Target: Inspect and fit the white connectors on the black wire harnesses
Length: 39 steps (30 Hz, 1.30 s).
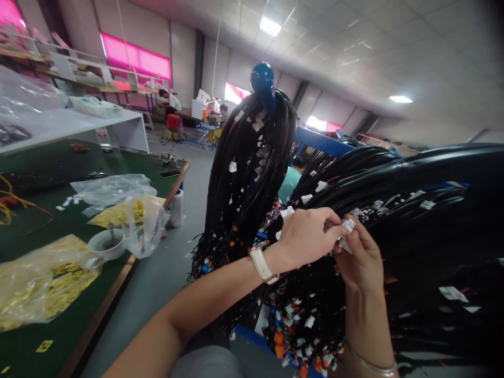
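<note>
My left hand (311,236), with a white-strapped watch at its wrist, reaches in from the lower left. Its fingers are closed at a small white label (348,226). My right hand (362,260), wearing a thin bangle, pinches that same label from the other side, thumb upward. Around both hands hang thick bundles of black cables (394,173) carrying many white tags. Below them dangle cable ends with white, orange and blue connectors (291,331). Whatever the label is attached to is hidden behind my fingers.
Another cable bundle (224,168) hangs from a blue rack post with a ball top (262,77). To the left stands a green-topped table (23,346) with bags of yellow parts (59,278), a white cup (106,242) and a phone (170,174). Other people sit farther back.
</note>
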{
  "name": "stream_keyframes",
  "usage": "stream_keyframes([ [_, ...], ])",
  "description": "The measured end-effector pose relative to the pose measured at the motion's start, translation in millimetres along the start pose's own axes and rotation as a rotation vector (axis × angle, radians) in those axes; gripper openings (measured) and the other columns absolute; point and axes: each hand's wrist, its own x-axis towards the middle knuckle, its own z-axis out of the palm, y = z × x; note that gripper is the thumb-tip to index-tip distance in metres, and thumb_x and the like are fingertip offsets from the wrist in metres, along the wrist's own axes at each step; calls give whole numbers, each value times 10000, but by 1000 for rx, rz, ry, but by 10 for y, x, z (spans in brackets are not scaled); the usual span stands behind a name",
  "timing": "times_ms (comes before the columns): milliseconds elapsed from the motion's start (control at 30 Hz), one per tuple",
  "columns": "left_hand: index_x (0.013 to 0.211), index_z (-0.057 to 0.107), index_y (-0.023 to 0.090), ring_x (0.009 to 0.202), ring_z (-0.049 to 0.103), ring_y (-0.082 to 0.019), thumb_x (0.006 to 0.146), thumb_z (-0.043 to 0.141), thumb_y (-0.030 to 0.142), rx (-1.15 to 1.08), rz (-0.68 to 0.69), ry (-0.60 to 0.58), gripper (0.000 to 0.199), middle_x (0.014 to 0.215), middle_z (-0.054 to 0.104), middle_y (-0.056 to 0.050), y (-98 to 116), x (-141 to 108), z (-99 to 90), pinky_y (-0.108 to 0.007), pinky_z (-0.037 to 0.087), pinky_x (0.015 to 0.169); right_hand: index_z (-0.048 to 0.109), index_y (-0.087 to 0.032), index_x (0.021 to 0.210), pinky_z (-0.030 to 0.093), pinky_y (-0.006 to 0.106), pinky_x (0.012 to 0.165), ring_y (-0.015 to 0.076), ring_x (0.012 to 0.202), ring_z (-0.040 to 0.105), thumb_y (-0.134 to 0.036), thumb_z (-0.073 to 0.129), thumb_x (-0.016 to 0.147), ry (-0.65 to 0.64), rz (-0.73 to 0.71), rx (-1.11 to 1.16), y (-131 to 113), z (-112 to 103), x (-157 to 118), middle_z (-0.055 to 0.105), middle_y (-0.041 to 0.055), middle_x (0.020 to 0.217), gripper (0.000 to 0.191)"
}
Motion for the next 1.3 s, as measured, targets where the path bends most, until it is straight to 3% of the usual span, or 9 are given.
stream_keyframes([
  [167,842,687,217,728,660,-201,889,545,360,254,123,-15,207,789,727,-46,49,50,-47,-281,432,625,732,-300,981,351,221,456,104,583,506,-411,793,675,5,-37,-29,9,-13,11,666,10,840,332],
  [600,879,603,187,698,677,-214,966,399,358,416,304,29,280,734,707,-46,-13,72,35,-272,340,527,744,-265,986,362,195,434,62,519,455,-413,820,646,18,-25,11,-19,-18,47,642,-6,757,378],
  [733,874,625,202,697,671,-203,941,454,369,381,257,32,248,752,717,-42,-46,103,52,-269,336,529,745,-259,983,382,193,440,65,520,469,-384,824,650,19,-35,-9,-32,5,57,629,-10,726,365],
  [1000,762,687,208,621,607,-123,872,573,326,45,151,-23,197,694,709,10,-93,196,23,-231,390,571,751,-216,898,360,174,403,76,540,488,-427,819,638,121,-8,50,4,79,39,626,9,734,342],
  [1200,777,688,205,628,623,-127,877,566,310,56,157,-20,190,711,721,8,-101,176,28,-230,404,575,749,-212,920,374,183,420,81,561,498,-419,813,652,149,-29,42,8,99,22,637,15,764,344],
  [1300,831,675,206,671,641,-138,901,537,337,119,227,50,202,749,722,6,-152,129,88,-237,411,587,746,-212,948,379,188,428,83,566,510,-418,807,663,147,-47,31,12,104,14,646,16,778,356],
])
